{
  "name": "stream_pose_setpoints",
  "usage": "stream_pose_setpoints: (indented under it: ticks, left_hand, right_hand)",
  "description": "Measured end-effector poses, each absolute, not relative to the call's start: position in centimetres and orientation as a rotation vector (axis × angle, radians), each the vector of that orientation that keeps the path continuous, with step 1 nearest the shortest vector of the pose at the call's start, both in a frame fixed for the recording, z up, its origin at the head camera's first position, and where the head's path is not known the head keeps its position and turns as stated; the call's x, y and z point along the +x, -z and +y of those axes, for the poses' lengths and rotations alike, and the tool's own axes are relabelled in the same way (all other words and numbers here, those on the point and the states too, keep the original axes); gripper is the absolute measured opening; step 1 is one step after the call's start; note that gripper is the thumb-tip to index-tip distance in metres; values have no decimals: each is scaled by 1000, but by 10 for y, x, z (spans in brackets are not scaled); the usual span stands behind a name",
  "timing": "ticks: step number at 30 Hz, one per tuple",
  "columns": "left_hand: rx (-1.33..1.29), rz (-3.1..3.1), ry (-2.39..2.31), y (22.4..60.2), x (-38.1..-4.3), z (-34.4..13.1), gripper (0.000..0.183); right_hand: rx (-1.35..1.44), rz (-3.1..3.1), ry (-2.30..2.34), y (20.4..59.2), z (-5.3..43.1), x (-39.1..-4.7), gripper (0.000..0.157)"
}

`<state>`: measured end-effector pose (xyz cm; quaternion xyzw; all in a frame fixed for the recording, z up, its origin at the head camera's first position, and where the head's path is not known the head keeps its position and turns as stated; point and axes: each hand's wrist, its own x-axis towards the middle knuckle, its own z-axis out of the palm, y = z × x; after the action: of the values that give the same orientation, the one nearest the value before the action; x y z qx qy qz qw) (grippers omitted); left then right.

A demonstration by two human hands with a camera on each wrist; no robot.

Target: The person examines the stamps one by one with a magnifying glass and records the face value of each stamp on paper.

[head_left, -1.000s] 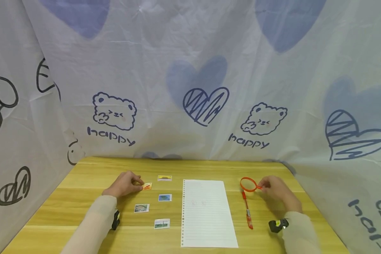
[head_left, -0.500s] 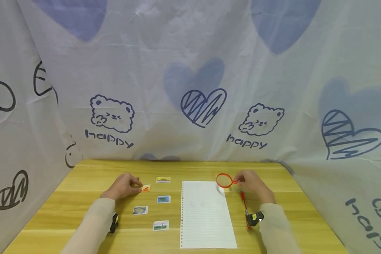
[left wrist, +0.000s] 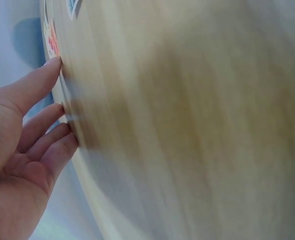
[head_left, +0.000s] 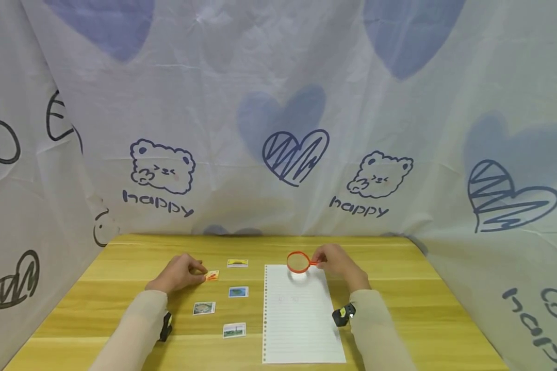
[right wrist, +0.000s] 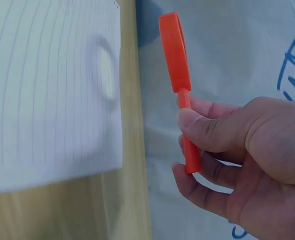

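My right hand (head_left: 338, 262) pinches the short handle of a red magnifying glass (right wrist: 173, 52) between thumb and fingers. The glass's ring hangs over the top edge of the lined sheet of paper (head_left: 301, 324), throwing a ringed shadow on it in the right wrist view. On the left, fingertips of my left hand (head_left: 178, 272) touch the near edge of a small orange-and-yellow stamp (head_left: 212, 275) lying flat on the table. In the left wrist view the thumb (left wrist: 50, 75) is at that stamp (left wrist: 51, 42), the other fingers loosely bent beside the tabletop.
Other stamps lie between left hand and paper: a yellow one (head_left: 238, 263), a blue one (head_left: 239, 292), a grey-green one (head_left: 204, 308) and a green landscape one (head_left: 234, 330). The wooden table (head_left: 422, 319) ends at a printed white curtain (head_left: 232, 206).
My right hand has carried the magnifying glass leftward from beside the paper to over its top edge. The red pen is now hidden behind the right arm. The left hand stays at the orange stamp.
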<state>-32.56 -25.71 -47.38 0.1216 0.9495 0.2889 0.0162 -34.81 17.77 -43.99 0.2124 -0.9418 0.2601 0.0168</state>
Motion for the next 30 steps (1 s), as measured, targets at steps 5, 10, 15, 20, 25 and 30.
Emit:
stream_pose_setpoints:
  ticks: [5, 10, 15, 20, 25, 30]
  left_hand:
    - [376, 2959, -886, 476, -327, -257, 15]
    - [375, 2955, -894, 477, -326, -256, 15]
    - [390, 2964, -883, 477, -324, -257, 15]
    - [383, 2956, -887, 478, -323, -259, 16]
    - [376, 2950, -895, 478, -325, -259, 15]
    - [363, 2952, -890, 477, -327, -258, 15]
  right_hand:
    - [667, -2928, -837, 442, 162, -349, 13]
    - [756, -2891, -813, 444, 151, -352, 13]
    - [807, -2885, -781, 444, 136, -355, 10]
    - [817, -2903, -785, 444, 117, -354, 9]
    - [869, -2893, -806, 445, 100, -353, 11]
    - [915, -2854, -809, 447, 86, -354, 13]
